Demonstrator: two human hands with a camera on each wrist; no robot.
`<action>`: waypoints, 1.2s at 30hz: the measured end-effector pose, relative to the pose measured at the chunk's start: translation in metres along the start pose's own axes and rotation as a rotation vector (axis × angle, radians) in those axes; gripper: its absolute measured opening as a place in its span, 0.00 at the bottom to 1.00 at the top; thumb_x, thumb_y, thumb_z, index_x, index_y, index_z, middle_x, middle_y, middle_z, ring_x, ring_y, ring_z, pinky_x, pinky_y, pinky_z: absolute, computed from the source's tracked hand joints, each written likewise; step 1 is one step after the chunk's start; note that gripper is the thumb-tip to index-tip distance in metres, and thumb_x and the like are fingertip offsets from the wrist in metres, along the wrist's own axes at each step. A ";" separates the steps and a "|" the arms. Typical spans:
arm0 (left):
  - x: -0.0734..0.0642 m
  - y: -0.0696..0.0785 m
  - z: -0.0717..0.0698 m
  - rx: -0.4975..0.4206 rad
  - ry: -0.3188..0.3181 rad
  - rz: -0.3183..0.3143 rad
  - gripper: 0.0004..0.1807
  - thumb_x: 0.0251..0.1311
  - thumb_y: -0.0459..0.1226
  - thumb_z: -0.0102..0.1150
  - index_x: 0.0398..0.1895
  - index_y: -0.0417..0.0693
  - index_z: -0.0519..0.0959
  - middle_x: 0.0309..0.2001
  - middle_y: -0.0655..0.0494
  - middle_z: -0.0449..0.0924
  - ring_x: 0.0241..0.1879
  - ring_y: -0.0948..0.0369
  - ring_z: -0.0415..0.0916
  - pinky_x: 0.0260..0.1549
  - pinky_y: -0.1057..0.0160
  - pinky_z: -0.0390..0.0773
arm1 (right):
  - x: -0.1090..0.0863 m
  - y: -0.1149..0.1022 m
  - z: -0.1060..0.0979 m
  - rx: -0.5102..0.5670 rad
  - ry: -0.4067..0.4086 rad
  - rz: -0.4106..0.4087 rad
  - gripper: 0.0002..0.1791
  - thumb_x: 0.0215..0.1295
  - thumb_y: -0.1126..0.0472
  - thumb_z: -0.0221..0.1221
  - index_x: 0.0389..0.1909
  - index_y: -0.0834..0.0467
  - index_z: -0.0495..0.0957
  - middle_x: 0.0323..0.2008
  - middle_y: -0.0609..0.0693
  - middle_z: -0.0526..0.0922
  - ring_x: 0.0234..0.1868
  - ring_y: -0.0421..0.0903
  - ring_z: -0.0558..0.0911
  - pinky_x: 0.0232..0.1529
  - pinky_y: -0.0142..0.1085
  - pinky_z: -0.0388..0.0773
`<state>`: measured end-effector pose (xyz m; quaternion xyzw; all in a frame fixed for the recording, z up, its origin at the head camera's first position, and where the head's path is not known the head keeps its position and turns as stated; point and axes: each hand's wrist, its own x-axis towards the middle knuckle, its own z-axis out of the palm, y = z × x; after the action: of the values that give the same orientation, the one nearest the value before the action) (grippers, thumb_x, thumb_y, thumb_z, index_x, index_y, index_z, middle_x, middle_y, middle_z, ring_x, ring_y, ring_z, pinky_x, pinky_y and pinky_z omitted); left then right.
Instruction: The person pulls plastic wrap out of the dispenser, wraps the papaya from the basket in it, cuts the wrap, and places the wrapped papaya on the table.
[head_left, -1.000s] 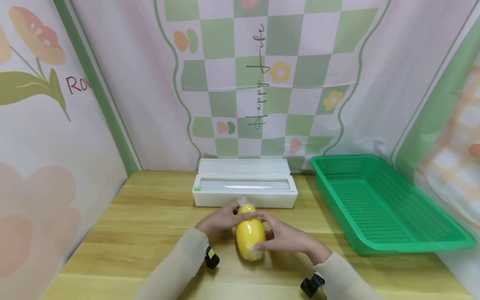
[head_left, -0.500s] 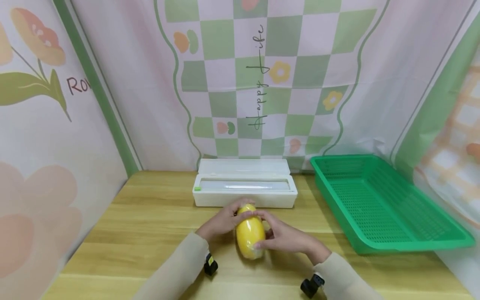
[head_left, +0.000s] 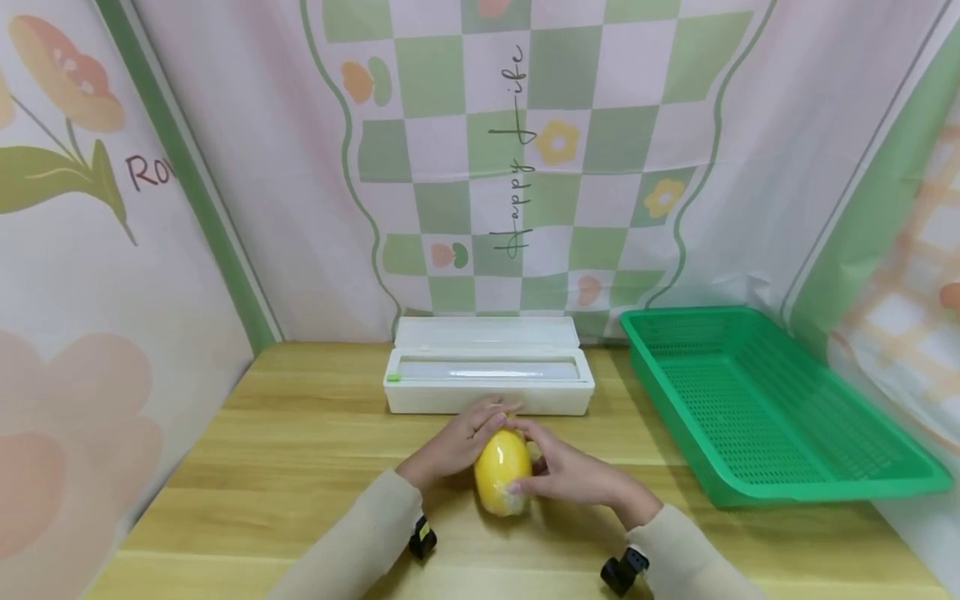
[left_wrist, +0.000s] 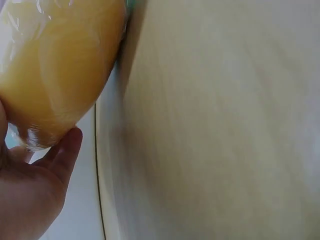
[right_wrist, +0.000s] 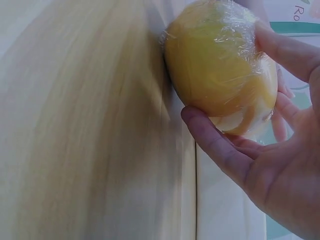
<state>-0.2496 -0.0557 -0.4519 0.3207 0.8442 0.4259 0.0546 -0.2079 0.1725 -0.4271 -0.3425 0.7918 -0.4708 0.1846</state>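
Observation:
A yellow oval fruit, tightly wrapped in glossy clear plastic film, is held between both hands over the wooden table. My right hand grips it from the right side, its thumb near the close end and its fingers toward the far end. My left hand holds the far end, which it mostly covers in the head view. In the left wrist view, the thumb and fingers of that hand surround the tapered end of the wrapped fruit. Wrinkled film gathers at the near end of the fruit in the right wrist view.
A white cling film dispenser, lid raised and roll inside, stands just behind the hands. At the right of the wooden table lies a green plastic basket. A patterned curtain hangs along the back edge.
My left hand's fingers have moved over the far end of the fruit, hiding the film tail that showed there earlier. The fruit has tilted and looks shorter, while my right hand keeps its grip.

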 end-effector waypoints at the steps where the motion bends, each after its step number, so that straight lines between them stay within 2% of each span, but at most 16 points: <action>1: 0.000 0.000 -0.001 -0.009 -0.003 -0.005 0.29 0.79 0.55 0.33 0.78 0.59 0.60 0.78 0.54 0.53 0.75 0.52 0.50 0.69 0.37 0.53 | 0.000 0.000 0.000 0.002 -0.001 0.001 0.44 0.68 0.58 0.65 0.76 0.57 0.49 0.70 0.70 0.57 0.51 0.56 0.81 0.49 0.36 0.81; 5: 0.001 -0.002 -0.011 -0.022 -0.028 -0.038 0.38 0.75 0.57 0.43 0.81 0.55 0.48 0.78 0.55 0.53 0.75 0.54 0.51 0.71 0.44 0.53 | 0.000 -0.003 0.001 0.013 -0.005 0.007 0.43 0.67 0.59 0.66 0.75 0.57 0.50 0.69 0.70 0.57 0.50 0.54 0.82 0.47 0.36 0.82; 7: 0.003 -0.003 -0.017 0.000 -0.059 -0.054 0.42 0.72 0.58 0.49 0.81 0.54 0.48 0.77 0.55 0.55 0.74 0.54 0.53 0.71 0.45 0.55 | 0.000 -0.004 0.001 0.016 -0.006 0.013 0.44 0.66 0.59 0.66 0.75 0.56 0.51 0.69 0.70 0.57 0.48 0.53 0.82 0.46 0.36 0.82; 8: 0.005 -0.004 -0.020 0.024 -0.077 -0.046 0.42 0.71 0.58 0.51 0.80 0.52 0.51 0.75 0.53 0.58 0.73 0.54 0.55 0.70 0.46 0.56 | 0.000 -0.004 0.001 0.019 -0.007 0.015 0.44 0.66 0.59 0.67 0.75 0.56 0.51 0.69 0.70 0.57 0.47 0.53 0.82 0.46 0.36 0.83; 9: 0.007 -0.004 -0.023 0.050 -0.095 -0.031 0.41 0.70 0.58 0.53 0.79 0.52 0.55 0.75 0.53 0.58 0.73 0.54 0.56 0.70 0.46 0.57 | 0.000 -0.004 0.002 0.023 -0.008 0.020 0.43 0.66 0.59 0.67 0.75 0.56 0.52 0.69 0.69 0.58 0.46 0.53 0.83 0.45 0.36 0.83; 12: 0.014 -0.006 -0.028 0.049 -0.146 0.044 0.33 0.68 0.55 0.58 0.71 0.50 0.69 0.68 0.54 0.70 0.67 0.58 0.66 0.67 0.48 0.64 | 0.001 -0.005 0.002 0.035 -0.010 0.024 0.43 0.65 0.60 0.67 0.75 0.55 0.53 0.69 0.69 0.58 0.45 0.53 0.83 0.45 0.36 0.83; 14: 0.017 -0.008 -0.028 0.049 -0.153 0.106 0.27 0.69 0.54 0.58 0.65 0.50 0.74 0.64 0.55 0.74 0.63 0.60 0.69 0.65 0.50 0.67 | 0.001 -0.005 0.002 0.041 -0.009 0.026 0.43 0.65 0.59 0.67 0.75 0.55 0.53 0.69 0.69 0.57 0.46 0.55 0.83 0.45 0.37 0.83; 17: 0.019 -0.011 -0.023 0.066 -0.135 0.210 0.22 0.74 0.51 0.52 0.61 0.48 0.77 0.61 0.53 0.77 0.62 0.61 0.71 0.64 0.51 0.69 | 0.000 -0.002 0.001 0.055 -0.007 0.032 0.44 0.66 0.59 0.67 0.76 0.55 0.51 0.70 0.71 0.56 0.50 0.57 0.82 0.47 0.37 0.82; 19: 0.018 -0.013 -0.018 0.104 -0.103 0.243 0.22 0.77 0.49 0.47 0.63 0.46 0.75 0.64 0.51 0.75 0.65 0.58 0.68 0.66 0.50 0.66 | 0.000 0.000 0.001 0.051 -0.006 0.029 0.44 0.67 0.59 0.66 0.76 0.55 0.50 0.71 0.72 0.55 0.52 0.58 0.81 0.48 0.37 0.82; 22: 0.013 -0.012 -0.012 0.146 -0.073 0.220 0.24 0.79 0.49 0.40 0.68 0.47 0.71 0.68 0.49 0.70 0.69 0.55 0.63 0.68 0.47 0.62 | 0.000 0.002 -0.001 0.027 -0.002 0.017 0.44 0.68 0.58 0.65 0.77 0.55 0.50 0.71 0.72 0.56 0.53 0.57 0.81 0.49 0.37 0.82; 24: 0.009 -0.010 -0.010 0.160 -0.072 0.166 0.26 0.80 0.50 0.37 0.71 0.48 0.67 0.71 0.50 0.65 0.72 0.54 0.58 0.69 0.43 0.59 | 0.001 0.003 -0.001 0.005 0.001 0.008 0.44 0.68 0.57 0.65 0.77 0.55 0.50 0.71 0.71 0.57 0.52 0.56 0.81 0.49 0.36 0.81; 26: 0.007 -0.010 -0.009 0.174 -0.075 0.136 0.27 0.80 0.52 0.36 0.72 0.49 0.66 0.73 0.50 0.61 0.73 0.52 0.55 0.68 0.40 0.58 | 0.002 0.003 -0.002 -0.008 0.001 0.005 0.44 0.68 0.57 0.65 0.77 0.55 0.51 0.71 0.70 0.58 0.52 0.54 0.82 0.49 0.36 0.81; 28: 0.005 -0.010 -0.009 0.210 -0.064 0.131 0.27 0.79 0.52 0.38 0.72 0.50 0.66 0.74 0.49 0.60 0.73 0.50 0.53 0.68 0.38 0.57 | 0.003 0.002 -0.002 -0.009 0.001 0.022 0.44 0.68 0.56 0.65 0.78 0.55 0.50 0.71 0.69 0.58 0.50 0.53 0.82 0.48 0.36 0.81; 33: -0.002 -0.006 -0.012 0.371 0.026 0.116 0.32 0.75 0.59 0.42 0.71 0.52 0.70 0.72 0.51 0.62 0.72 0.50 0.54 0.67 0.42 0.61 | 0.005 -0.001 -0.003 -0.014 -0.002 0.062 0.44 0.69 0.55 0.64 0.79 0.53 0.51 0.72 0.66 0.58 0.50 0.51 0.81 0.47 0.36 0.81; 36: -0.008 0.001 -0.015 0.438 0.052 0.105 0.38 0.71 0.65 0.43 0.72 0.49 0.69 0.70 0.52 0.64 0.70 0.54 0.57 0.65 0.47 0.66 | 0.006 -0.004 -0.003 -0.009 -0.017 0.067 0.43 0.69 0.54 0.64 0.79 0.52 0.51 0.73 0.65 0.56 0.50 0.50 0.81 0.48 0.38 0.80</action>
<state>-0.2480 -0.0706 -0.4432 0.3573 0.8998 0.2430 -0.0605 -0.2124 0.1686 -0.4223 -0.3206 0.8034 -0.4578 0.2057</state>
